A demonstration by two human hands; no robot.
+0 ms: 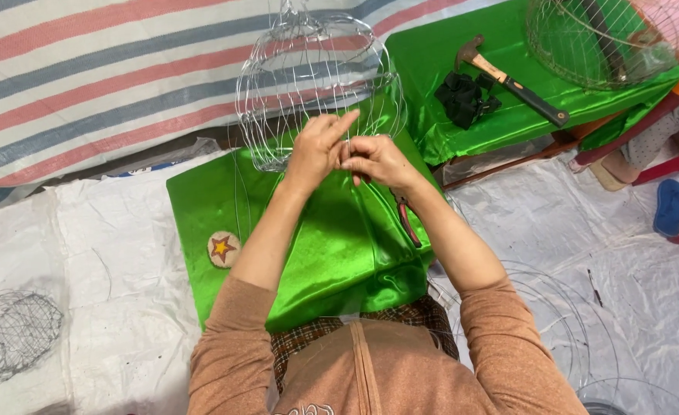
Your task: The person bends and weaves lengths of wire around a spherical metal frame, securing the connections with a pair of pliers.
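A rounded wire frame (301, 84) stands on green satin cloth (339, 246) in front of me. My left hand (318, 147) and my right hand (378, 160) meet at the frame's near lower edge, fingers pinched on its thin wire. Red-handled pliers (407, 219) lie on the cloth just under my right wrist. A small round disc with a red and yellow star (223, 249) rests on the cloth to the left of my left forearm.
A hammer (508, 81) and a black bundle (462, 98) lie on a second green-covered surface at the upper right, beside another wire frame (593, 42). A crumpled wire mesh (9, 334) sits on the white plastic sheet at left. Loose wire hoops (562, 323) lie at right. Another person's foot in a blue sandal (670, 207) is at the far right.
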